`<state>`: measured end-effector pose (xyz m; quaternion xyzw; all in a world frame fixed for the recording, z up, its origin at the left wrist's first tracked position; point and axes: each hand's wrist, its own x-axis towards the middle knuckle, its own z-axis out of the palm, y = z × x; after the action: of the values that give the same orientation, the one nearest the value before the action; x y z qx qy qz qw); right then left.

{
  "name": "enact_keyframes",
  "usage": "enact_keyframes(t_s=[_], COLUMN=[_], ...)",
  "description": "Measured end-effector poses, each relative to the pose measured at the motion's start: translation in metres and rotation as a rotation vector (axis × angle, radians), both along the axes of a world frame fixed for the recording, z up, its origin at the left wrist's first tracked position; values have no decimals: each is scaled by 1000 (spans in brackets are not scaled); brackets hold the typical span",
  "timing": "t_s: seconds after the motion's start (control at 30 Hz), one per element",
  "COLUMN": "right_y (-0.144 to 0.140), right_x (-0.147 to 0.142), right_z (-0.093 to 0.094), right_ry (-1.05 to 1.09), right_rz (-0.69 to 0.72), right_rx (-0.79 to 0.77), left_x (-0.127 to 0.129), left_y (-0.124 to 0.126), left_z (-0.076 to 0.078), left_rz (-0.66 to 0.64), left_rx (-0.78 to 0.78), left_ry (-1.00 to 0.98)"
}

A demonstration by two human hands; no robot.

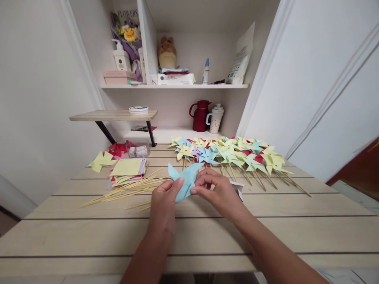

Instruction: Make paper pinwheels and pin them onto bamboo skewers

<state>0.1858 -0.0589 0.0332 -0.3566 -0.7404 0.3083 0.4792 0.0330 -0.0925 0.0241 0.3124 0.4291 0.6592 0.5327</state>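
The blue paper (186, 179) is light, partly folded, with pointed flaps sticking up and left, held just above the middle of the table (266, 232). The left hand (164, 201) pinches its lower left edge between thumb and fingers; the right hand (217, 191) pinches its right side. Wooden sticks (130, 189) lie just left of the hands, with a stack of paper sheets (127, 171) behind them. Finished pinwheels (231, 156) crowd the far edge. The near half of the table lies bare to its front edge.
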Motion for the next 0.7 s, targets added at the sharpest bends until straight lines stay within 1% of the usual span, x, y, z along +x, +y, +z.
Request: enact_keyframes(t_s=[0.17, 0.33, 0.47, 0.7], right_y=[-1, 1, 1, 1], right_x=[0, 1, 1, 2], right_z=[0, -2, -3, 0], right_ry=[-1, -27, -46, -54], right_rz=[8, -4, -28, -49], right_rx=[-12, -21, -22, -59], left_x=[1, 0, 3, 3], left_y=[-1, -1, -1, -3], left_z=[1, -1, 1, 4], left_rz=[64, 90, 115, 86], left_rx=[7, 86, 153, 204], left_ry=[129, 280, 366, 479])
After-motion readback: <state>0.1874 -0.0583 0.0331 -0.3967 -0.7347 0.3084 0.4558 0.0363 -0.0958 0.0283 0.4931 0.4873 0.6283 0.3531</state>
